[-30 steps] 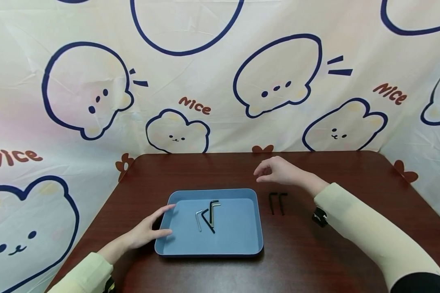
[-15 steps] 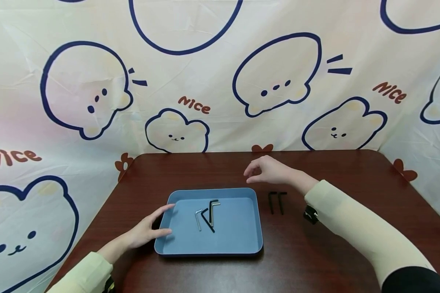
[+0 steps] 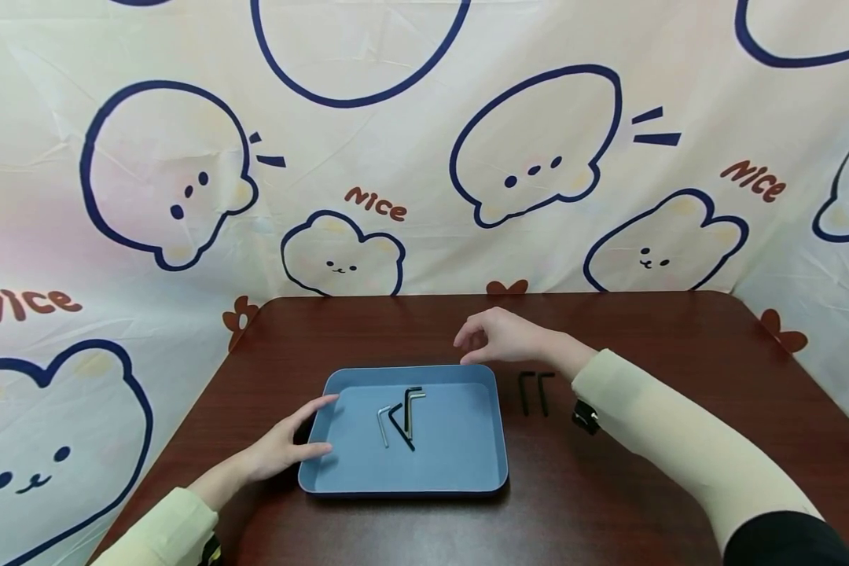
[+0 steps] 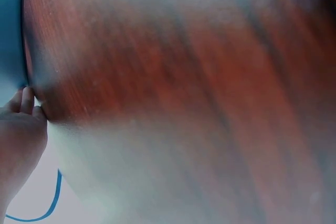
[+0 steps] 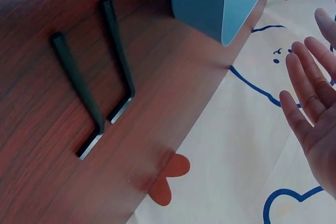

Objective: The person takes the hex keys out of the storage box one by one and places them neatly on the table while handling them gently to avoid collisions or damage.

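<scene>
My left hand (image 3: pixel 272 450) rests on the left rim of a blue tray (image 3: pixel 460 464), fingers and thumb extended and spread. In the left wrist view, fingers (image 4: pixel 26 100) touch the tray's side. Several hex keys lie in the tray: a short silver hex key (image 3: pixel 383 428), a slanted black hex key (image 3: pixel 401 428), and a black one beside a brass-toned one (image 3: pixel 411 417). Above the tray's far right edge hovers my right hand (image 3: pixel 505 336), loosely bent and holding nothing. Its fingers (image 5: pixel 310 77) look spread in the right wrist view.
Two black hex keys (image 3: pixel 525 393) (image 5: pixel 79 82) lie side by side on the brown table (image 3: pixel 608 487), right of the tray. A cloth backdrop (image 3: pixel 424 157) with cartoon bears hangs behind the table and along its sides.
My right hand has moved left, from above the table beyond the two hex keys to the tray's far right edge. The left hand, tray and hex keys have stayed put.
</scene>
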Demonstrator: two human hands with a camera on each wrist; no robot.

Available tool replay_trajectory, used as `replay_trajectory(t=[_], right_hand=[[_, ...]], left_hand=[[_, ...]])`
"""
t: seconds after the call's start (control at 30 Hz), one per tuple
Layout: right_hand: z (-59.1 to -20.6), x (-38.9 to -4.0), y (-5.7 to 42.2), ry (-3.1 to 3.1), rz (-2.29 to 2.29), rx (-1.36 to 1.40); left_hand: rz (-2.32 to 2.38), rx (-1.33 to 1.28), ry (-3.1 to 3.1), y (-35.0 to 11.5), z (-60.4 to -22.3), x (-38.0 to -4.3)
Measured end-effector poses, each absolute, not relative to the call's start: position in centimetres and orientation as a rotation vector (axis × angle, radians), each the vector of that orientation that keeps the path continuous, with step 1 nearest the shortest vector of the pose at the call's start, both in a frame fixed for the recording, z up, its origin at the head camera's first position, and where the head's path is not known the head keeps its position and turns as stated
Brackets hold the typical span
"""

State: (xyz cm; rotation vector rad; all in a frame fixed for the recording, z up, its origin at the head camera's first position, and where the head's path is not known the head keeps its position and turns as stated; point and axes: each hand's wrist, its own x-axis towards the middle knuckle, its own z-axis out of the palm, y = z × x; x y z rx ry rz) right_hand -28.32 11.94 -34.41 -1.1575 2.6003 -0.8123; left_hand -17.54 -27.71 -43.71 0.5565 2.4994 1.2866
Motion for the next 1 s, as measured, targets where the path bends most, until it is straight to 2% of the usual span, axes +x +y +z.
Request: replay_trajectory(t=[0.3, 0.57, 1.0], right_hand=[[-34.7, -28.1, 10.3, 2.55, -0.832, -1.121], [-35.5, -28.1, 9.1, 2.552, -0.733, -1.248], [-36.8, -27.7, 7.6, 2.512, -0.722, -1.295]], left_hand=[[1.292, 0.561, 2.495, -27.8, -43.9, -17.6], [1.291, 0.552, 2.498, -27.8, -43.8, -17.6], [1.28, 0.577, 2.504, -27.8, -43.5, -17.5]])
